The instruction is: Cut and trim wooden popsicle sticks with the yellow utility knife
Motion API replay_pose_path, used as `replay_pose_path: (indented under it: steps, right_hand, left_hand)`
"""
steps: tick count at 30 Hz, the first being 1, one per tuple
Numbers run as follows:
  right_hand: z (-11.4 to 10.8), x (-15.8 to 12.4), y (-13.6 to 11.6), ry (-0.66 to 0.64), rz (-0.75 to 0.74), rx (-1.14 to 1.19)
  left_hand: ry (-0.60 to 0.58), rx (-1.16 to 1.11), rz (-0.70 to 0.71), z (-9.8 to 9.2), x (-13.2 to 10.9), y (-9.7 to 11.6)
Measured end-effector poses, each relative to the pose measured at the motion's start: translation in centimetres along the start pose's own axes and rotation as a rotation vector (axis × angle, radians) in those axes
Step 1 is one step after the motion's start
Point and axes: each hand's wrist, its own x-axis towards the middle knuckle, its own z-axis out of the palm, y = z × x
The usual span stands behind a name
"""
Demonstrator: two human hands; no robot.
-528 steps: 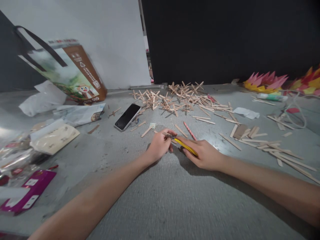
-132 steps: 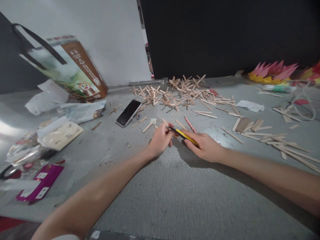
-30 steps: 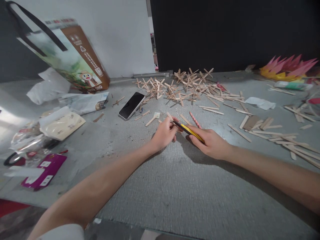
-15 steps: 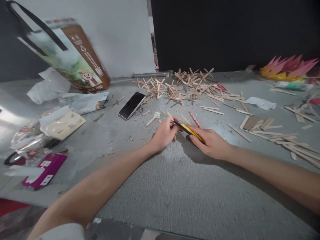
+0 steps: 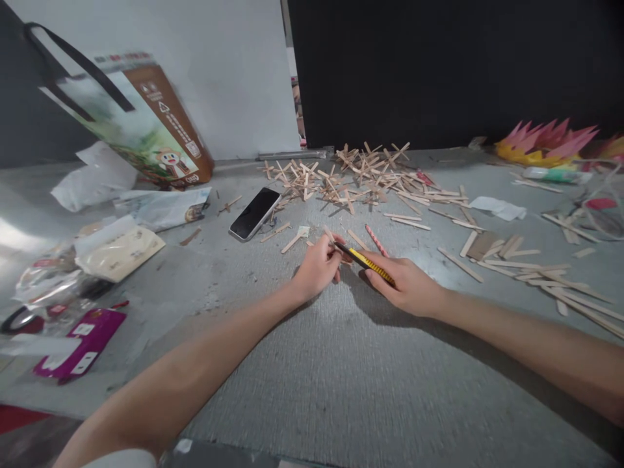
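Observation:
My right hand (image 5: 407, 284) is closed around a yellow and black utility knife (image 5: 371, 264), whose front end points up and left. That tip meets the fingers of my left hand (image 5: 318, 265), which pinch a small wooden craft stick (image 5: 329, 234). Only the stick's upper end shows above the fingers; the rest is hidden. Just beyond my hands lie a red and white striped stick (image 5: 376, 240) and a loose craft stick (image 5: 359, 239) on the grey table (image 5: 312, 370).
Crossed craft sticks (image 5: 353, 175) are piled at the back, with more loose sticks (image 5: 541, 270) to the right. A phone (image 5: 255, 213) lies left of the pile. Packaging (image 5: 119, 250), a purple packet (image 5: 82, 341) and a standing bag (image 5: 166, 123) occupy the left. A pink-yellow paper crown (image 5: 543, 144) sits back right.
The camera view has shifted slightly, so the whole scene sits a little lower and further left. My hands keep the same hold on the knife and the craft stick.

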Motion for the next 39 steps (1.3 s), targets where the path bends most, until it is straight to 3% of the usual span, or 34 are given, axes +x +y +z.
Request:
replay_pose_path:
  steps: [14,20,39]
  right_hand:
    - [0.06,-0.09,0.03,0.017,-0.035,0.021]
    - [0.09,-0.11,0.05,-0.007,-0.013,0.001]
    - [0.07,-0.08,0.05,-0.018,0.024,-0.024]
  left_hand:
    - [0.009,0.032,-0.003,-0.21,-0.21,0.03]
    - [0.015,0.145,0.106,-0.46,-0.43,0.29]
    - [0.014,0.116,0.054,-0.18,-0.20,0.16]
